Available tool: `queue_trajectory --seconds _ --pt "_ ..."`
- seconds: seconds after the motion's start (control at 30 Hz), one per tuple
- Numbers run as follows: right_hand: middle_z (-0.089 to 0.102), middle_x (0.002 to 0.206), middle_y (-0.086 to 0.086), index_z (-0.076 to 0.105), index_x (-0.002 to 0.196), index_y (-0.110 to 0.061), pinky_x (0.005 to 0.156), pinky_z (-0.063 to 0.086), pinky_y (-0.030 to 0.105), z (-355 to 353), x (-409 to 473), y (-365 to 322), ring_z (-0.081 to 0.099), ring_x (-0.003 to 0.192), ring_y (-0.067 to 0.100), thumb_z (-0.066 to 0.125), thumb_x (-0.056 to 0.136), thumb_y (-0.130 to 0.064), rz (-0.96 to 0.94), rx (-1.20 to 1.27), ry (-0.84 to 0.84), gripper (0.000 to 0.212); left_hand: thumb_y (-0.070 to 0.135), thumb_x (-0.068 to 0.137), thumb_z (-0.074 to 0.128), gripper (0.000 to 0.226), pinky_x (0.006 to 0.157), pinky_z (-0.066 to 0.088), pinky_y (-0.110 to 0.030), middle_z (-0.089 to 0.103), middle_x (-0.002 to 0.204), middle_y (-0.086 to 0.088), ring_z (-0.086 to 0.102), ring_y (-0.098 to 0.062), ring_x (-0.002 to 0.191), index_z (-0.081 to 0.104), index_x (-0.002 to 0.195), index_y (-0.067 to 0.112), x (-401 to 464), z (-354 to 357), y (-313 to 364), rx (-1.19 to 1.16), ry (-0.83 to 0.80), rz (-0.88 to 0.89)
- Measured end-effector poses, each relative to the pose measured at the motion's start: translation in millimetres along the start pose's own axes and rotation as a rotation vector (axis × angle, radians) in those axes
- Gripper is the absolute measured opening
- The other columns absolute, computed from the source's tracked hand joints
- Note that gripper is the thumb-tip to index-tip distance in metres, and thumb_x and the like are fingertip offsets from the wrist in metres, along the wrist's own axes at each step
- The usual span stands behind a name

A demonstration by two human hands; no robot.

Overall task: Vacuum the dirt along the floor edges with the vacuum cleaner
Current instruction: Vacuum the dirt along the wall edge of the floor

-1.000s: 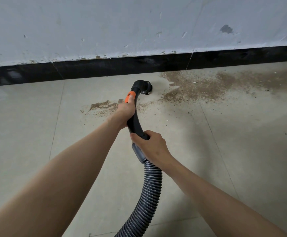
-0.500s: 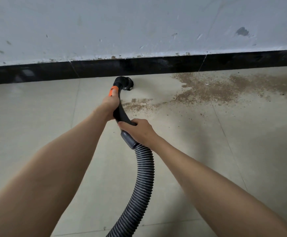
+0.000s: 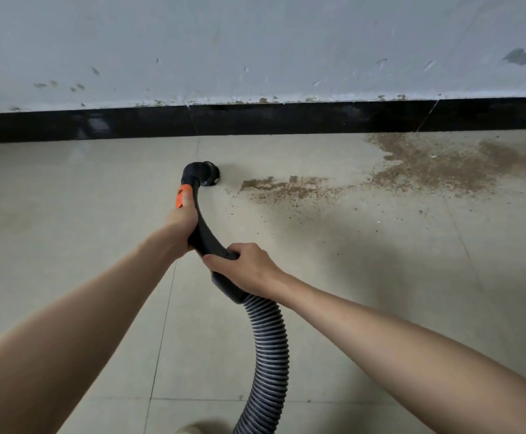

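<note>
A black curved vacuum handle (image 3: 203, 236) with an orange switch (image 3: 182, 195) ends in a round nozzle (image 3: 208, 175) pressed to the floor. My left hand (image 3: 181, 222) grips the handle's upper part, thumb on the orange switch. Lower down, my right hand (image 3: 243, 267) grips the handle where the ribbed grey hose (image 3: 266, 349) joins. Brown dirt (image 3: 274, 187) lies just right of the nozzle, and a wider patch of dirt (image 3: 443, 166) spreads along the wall to the right.
A black skirting strip (image 3: 255, 120) runs along the foot of a scuffed white wall (image 3: 255, 48). Pale floor tiles (image 3: 67, 214) left of the nozzle look free of dirt. A shoe tip (image 3: 197, 429) shows at the bottom edge beside the hose.
The nozzle has swept left over the small dirt streak and now sits left of what is left of it. The view has shifted left, so the big patch lies further right.
</note>
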State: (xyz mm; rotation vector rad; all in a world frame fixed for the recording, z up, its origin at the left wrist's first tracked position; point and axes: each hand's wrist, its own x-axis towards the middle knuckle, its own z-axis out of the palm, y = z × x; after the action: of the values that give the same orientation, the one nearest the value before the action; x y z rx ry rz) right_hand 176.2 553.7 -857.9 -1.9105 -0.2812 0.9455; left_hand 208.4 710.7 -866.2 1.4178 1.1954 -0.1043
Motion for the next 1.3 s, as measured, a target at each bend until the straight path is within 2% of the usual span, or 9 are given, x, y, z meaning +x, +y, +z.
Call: queue_trajectory --seconds 0.17,0.37,0.53,0.63,0.73,1.07,1.17,1.3 --pt "0.074 0.087 0.005 0.064 0.083 -0.014 0.074 0.057 0.038 -7.2 -27.5 11.9 0.07 0.081 0.024 0.064 0.079 -0.051 0.003 -0.015 0.026 0.037 0.07 0.089 0.033 0.071 0.056 0.043 -0.033 0.054 0.087 -0.007 0.056 -0.025 0.077 0.046 0.123 0.009 -15.7 14.1 -19.3 -0.009 -0.001 0.003" --pt "0.073 0.085 0.004 0.06 0.076 -0.017 0.066 0.053 0.032 -15.1 -46.1 20.1 0.065 0.069 0.017 0.063 0.078 -0.052 0.028 -0.037 0.089 0.036 0.067 0.091 0.034 0.072 0.071 0.049 -0.039 0.057 0.099 -0.011 0.058 -0.031 0.092 0.047 0.124 0.004 -31.1 31.5 -23.8 0.01 -0.027 0.017" --pt "0.072 0.079 0.001 0.057 0.072 -0.019 0.06 0.049 0.028 -19.9 -57.5 27.3 0.06 0.06 0.012 0.062 0.075 -0.055 0.042 -0.045 0.137 0.037 0.068 0.091 0.033 0.069 0.064 0.046 -0.037 0.056 0.09 -0.01 0.057 -0.029 0.087 0.046 0.117 0.005 -40.9 44.4 -27.1 0.033 -0.084 0.002" --pt "0.067 0.069 -0.006 0.056 0.069 -0.021 0.058 0.047 0.026 -23.3 -62.1 30.6 0.059 0.057 0.01 0.062 0.074 -0.055 0.049 -0.025 0.156 0.035 0.069 0.09 0.032 0.075 0.069 0.048 -0.038 0.057 0.1 -0.013 0.057 -0.03 0.088 0.047 0.121 0.003 -46.8 50.9 -25.9 0.05 -0.116 0.001" --pt "0.061 0.06 -0.011 0.053 0.065 -0.023 0.054 0.045 0.023 -26.7 -64.0 32.0 0.056 0.052 0.008 0.062 0.076 -0.054 0.051 0.007 0.187 0.034 0.069 0.09 0.033 0.076 0.069 0.048 -0.038 0.056 0.101 -0.013 0.056 -0.028 0.086 0.047 0.123 0.002 -49.9 59.0 -21.5 0.071 -0.148 0.011" --pt "0.057 0.063 -0.009 0.052 0.068 -0.02 0.058 0.043 0.026 -38.5 -73.2 49.9 0.053 0.056 0.012 0.061 0.076 -0.054 0.089 0.084 0.257 0.036 0.073 0.087 0.034 0.084 0.081 0.051 -0.043 0.055 0.099 -0.014 0.055 -0.03 0.086 0.046 0.126 -0.001 -58.3 91.9 -19.2 0.141 -0.242 0.026" --pt "0.053 0.058 -0.01 0.048 0.066 -0.022 0.055 0.04 0.025 -43.8 -75.3 55.1 0.049 0.053 0.011 0.061 0.078 -0.054 0.092 0.11 0.291 0.037 0.07 0.089 0.034 0.08 0.079 0.051 -0.041 0.056 0.099 -0.014 0.055 -0.03 0.086 0.047 0.124 0.0 -61.8 103.7 -17.8 0.186 -0.25 0.049" --pt "0.047 0.053 -0.011 0.046 0.063 -0.023 0.052 0.037 0.023 -49.6 -76.4 62.1 0.045 0.048 0.009 0.062 0.08 -0.053 0.101 0.129 0.352 0.038 0.07 0.089 0.033 0.079 0.084 0.052 -0.042 0.056 0.1 -0.015 0.056 -0.031 0.087 0.047 0.123 0.0 -65.1 120.5 -15.1 0.236 -0.273 0.085"
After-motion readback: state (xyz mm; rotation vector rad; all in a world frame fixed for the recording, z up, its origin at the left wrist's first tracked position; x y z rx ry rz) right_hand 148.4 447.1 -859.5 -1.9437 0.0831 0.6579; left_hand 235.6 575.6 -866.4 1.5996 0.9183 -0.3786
